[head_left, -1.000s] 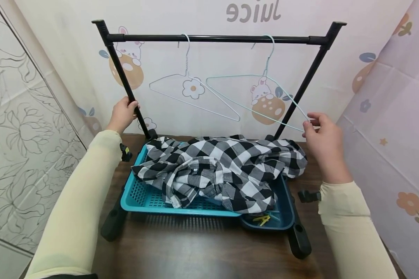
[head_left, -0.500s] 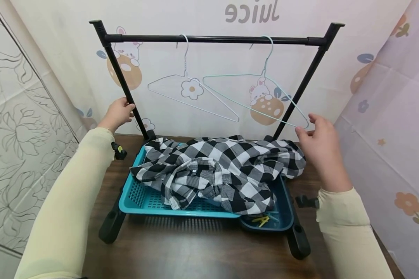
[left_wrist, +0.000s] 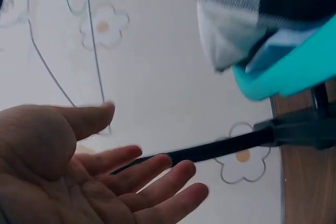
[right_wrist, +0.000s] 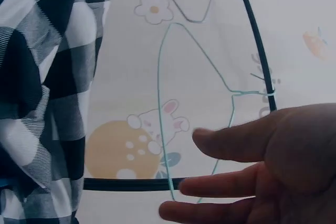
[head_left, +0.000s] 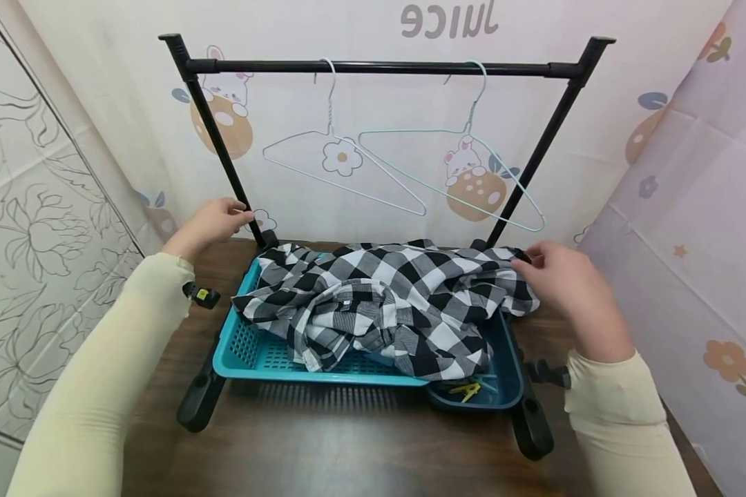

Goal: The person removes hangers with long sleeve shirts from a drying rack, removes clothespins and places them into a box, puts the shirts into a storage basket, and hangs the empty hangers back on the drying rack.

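Observation:
A black-and-white checked shirt (head_left: 404, 297) lies bunched over the turquoise basket (head_left: 255, 375). Behind it stands a black rack, its crossbar (head_left: 404, 67) carrying a pale wire hanger (head_left: 330, 117) and a mint-green wire hanger (head_left: 470, 119). My left hand (head_left: 208, 226) is beside the rack's left post (head_left: 224, 152); in the left wrist view its fingers (left_wrist: 163, 182) spread loosely, holding nothing. Over the shirt's right end in the head view is my right hand (head_left: 566, 286). The right wrist view shows that hand with fingers (right_wrist: 218, 186) extended and nothing held, apart from the cloth.
Under the shirt's right side sits a dark blue tray (head_left: 516, 376) with a yellow clothespin (head_left: 467, 391). The rack's black feet (head_left: 200, 400) reach forward on the brown table (head_left: 348, 449). Printed curtains (head_left: 677, 207) hang behind and to the right.
My right hand has let go of the green hanger and moved down towards the shirt; the hanger now hangs freely. My left hand has released the left post and dropped slightly.

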`<state>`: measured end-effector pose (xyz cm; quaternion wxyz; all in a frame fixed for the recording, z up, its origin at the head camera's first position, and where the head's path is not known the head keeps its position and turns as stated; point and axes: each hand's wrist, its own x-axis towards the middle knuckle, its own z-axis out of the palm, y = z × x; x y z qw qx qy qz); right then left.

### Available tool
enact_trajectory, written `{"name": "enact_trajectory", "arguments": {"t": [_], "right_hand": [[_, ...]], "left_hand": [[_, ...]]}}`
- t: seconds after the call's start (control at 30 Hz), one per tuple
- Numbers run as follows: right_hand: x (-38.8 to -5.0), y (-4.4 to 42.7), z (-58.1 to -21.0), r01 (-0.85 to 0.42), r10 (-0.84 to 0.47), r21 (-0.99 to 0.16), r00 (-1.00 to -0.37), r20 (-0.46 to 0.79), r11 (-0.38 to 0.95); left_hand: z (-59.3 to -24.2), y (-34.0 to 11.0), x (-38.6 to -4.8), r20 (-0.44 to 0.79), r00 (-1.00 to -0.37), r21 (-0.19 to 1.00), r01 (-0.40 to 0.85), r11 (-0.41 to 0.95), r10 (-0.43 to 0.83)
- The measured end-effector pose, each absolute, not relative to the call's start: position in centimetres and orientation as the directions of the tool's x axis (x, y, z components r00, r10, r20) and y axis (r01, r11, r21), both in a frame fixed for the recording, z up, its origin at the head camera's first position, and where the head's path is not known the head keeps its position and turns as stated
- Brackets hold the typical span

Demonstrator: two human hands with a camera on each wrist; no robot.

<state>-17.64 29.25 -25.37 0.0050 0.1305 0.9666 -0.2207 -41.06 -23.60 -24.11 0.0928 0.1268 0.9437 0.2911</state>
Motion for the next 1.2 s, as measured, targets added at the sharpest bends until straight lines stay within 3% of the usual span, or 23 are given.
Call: {"name": "enact_trajectory", "arguments": {"t": [0.27,0.5,1.0,1.2], "right_hand": [[-18.5,28.5,-27.2,0.177,0.098,-0.441,-0.976,-0.194,0.88],[-19.5,27.3,-28.9,0.125,0.028,-0.47,-0.978,-0.208,0.874],[-21.3,25.3,-30.8,0.039,-0.102,-0.481,-0.959,-0.264,0.876],[-22.1,25.1,-31.5,0.062,-0.083,-0.451,-0.952,-0.295,0.89]], "left_hand": [[-25.5,-23.0,-37.2,-0.044,-0.902,0.588,0.324,0.741,0.429],[-26.3,-22.8,-35.1,-0.139,-0.863,0.526,0.351,0.774,0.485],[-28.1,-22.4,-34.0,-0.16,-0.857,0.46,0.374,0.805,0.49],[-28.5,-22.0,-34.3,-0.157,-0.866,0.499,0.345,0.795,0.474]]}}
